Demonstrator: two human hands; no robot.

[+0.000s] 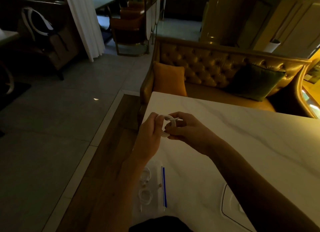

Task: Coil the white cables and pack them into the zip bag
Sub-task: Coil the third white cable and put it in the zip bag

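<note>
- There is one view only, from a wide-angle camera on the person's head, so no second view shares the scene.
- It looks forward and down over a white marble table.
- Both hands are near the lens, at the middle of the frame; the forearms enter from the bottom edge.
- Below the fingers, close to the body, lies the zip bag.
- Beyond the fingers the view reaches a tufted sofa, and to their left the tiled floor.
- Straight lines bend near the edges.
</note>
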